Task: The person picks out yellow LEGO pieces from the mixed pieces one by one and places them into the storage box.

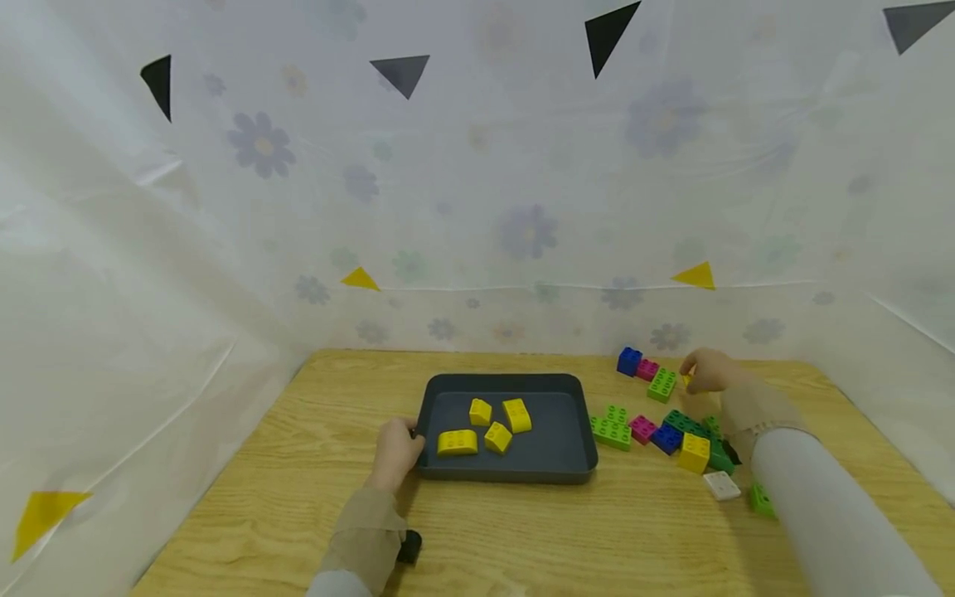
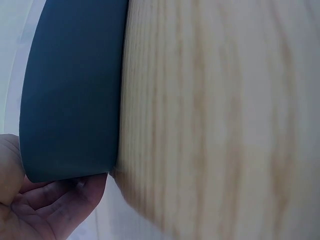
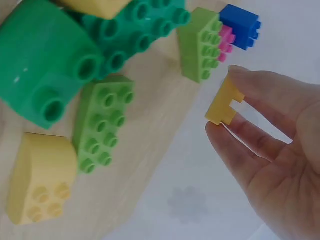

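Note:
My left hand [image 1: 397, 454] grips the left side of a dark grey tray [image 1: 555, 435]. In the left wrist view its fingers [image 2: 75, 202] curl at the end of the tray's wall. Several yellow building bricks [image 1: 458, 443] lie apart on the tray's floor. At the far right of the table, my right hand [image 1: 712, 371] pinches a small yellow brick [image 3: 222, 102] between thumb and fingertips, seen best in the right wrist view. Near that hand are a light green brick [image 1: 661, 385], a pink brick [image 1: 647, 369] and a blue brick [image 1: 629, 361].
Between tray and right arm lie more bricks: light green [image 1: 612, 431], pink [image 1: 642, 429], blue [image 1: 666, 438], yellow [image 1: 695, 453] and a white piece [image 1: 721, 486]. A green brick [image 1: 763, 500] is partly behind the right sleeve. A patterned sheet [image 1: 462, 207] hangs behind the wooden table [image 1: 522, 531].

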Motion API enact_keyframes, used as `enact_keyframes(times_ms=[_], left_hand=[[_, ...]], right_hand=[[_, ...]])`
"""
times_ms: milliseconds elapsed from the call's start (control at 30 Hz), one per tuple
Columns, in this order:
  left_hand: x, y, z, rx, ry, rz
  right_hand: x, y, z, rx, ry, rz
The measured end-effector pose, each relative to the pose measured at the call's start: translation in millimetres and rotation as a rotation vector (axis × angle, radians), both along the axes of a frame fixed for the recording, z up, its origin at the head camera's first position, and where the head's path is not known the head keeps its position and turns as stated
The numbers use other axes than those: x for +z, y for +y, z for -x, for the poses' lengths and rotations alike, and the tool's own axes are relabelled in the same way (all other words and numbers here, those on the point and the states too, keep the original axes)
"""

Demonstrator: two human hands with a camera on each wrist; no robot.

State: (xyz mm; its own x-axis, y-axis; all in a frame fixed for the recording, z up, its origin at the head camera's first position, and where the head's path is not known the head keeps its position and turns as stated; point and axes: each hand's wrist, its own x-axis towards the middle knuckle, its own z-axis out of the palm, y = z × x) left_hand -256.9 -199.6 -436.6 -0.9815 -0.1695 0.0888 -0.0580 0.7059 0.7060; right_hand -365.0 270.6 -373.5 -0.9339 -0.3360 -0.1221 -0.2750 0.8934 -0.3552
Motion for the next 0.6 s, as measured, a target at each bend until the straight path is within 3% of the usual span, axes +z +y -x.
enact_keyframes(times_ms=[333, 600], left_hand=[[-1.7, -1, 2.1, 0.007, -0.004, 0.004], [-1.3, -1, 2.1, 0.007, -0.025, 0.006]], right_hand=[[21.4, -24, 4.8, 0.021, -0.006, -0.007], [38.6, -59, 5.0, 0.082, 0.074, -0.006]])
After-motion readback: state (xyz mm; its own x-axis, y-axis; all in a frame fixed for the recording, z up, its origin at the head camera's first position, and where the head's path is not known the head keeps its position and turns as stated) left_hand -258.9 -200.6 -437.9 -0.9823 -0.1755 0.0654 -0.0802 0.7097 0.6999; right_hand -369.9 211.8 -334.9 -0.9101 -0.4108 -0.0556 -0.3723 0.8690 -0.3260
